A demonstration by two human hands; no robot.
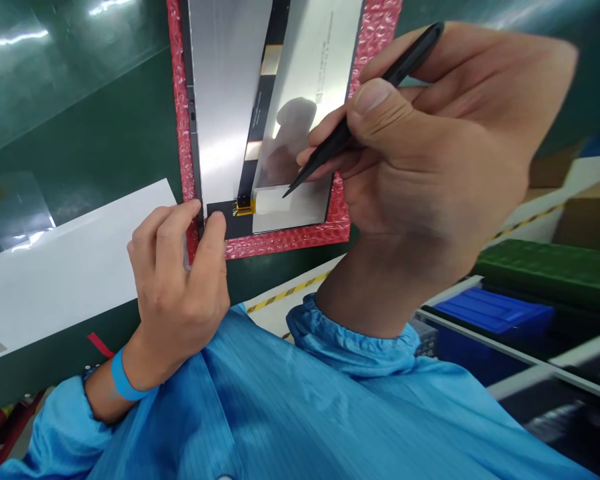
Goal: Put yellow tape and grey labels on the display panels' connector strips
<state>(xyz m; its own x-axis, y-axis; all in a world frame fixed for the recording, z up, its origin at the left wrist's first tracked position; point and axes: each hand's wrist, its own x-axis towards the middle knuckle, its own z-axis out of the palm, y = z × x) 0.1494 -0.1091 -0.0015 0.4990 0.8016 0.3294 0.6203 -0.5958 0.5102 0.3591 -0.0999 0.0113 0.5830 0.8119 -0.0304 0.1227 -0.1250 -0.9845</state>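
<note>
A flat display panel [220, 120] lies with its silver and black underside up on pink bubble wrap [290, 248]. My left hand [180, 273] is at its near left corner, thumb on the black strip and fingers curled at the side edge. Beside the thumb is a gold flex connector [244, 208], joined to a black ribbon strip [264, 100]. A white label [270, 201] lies right of the connector. My right hand [430, 147] holds a slim black pointed tool [337, 139] like a pen. Its tip is over the label's right part; whether it touches, I cannot tell.
A white sheet [70, 267] lies on the green table mat [105, 127] at the left, with clear film [15, 207] above it. A red strip [100, 345] sticks out near the table edge. A blue bin [495, 310] stands on a rack at the lower right.
</note>
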